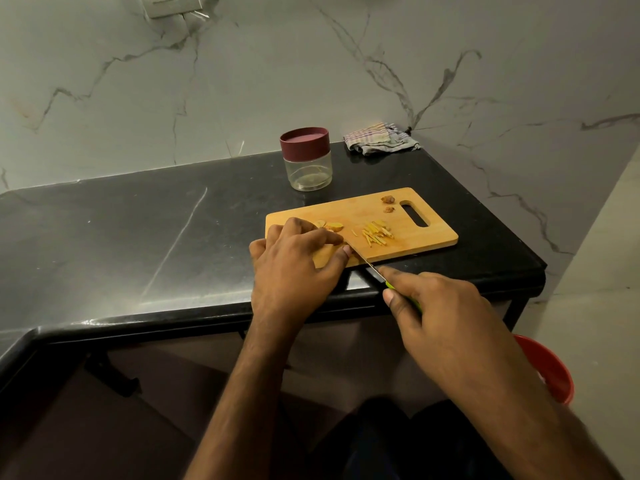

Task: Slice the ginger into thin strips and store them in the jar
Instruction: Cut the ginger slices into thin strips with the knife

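**Ginger slicing at the cutting board, head view**

Marble-veined wall panels stood behind a black stone tabletop (138, 237) that carried a wooden cutting board (433, 233) near its right corner. On the board, the left hand (294, 268) lay with its fingers curled down over ginger slices (330, 226), pinning the pieces at the board's left end. The right hand (440, 313) gripped the green handle of a knife (369, 264), index finger extended along the top; the narrow blade reached diagonally to the left hand's fingertips. A loose pile of cut ginger strips (377, 233) lay at mid-board, just right of the blade. Two small brown ginger scraps (388, 203) sat beside the board's handle slot. Behind the board, apart from it, stood a clear jar (308, 168) with its maroon lid on; nothing showed inside it. A crumpled striped cloth (381, 138) lay in the tabletop's far corner against the wall. A red bucket (550, 372) stood on the floor at lower right.
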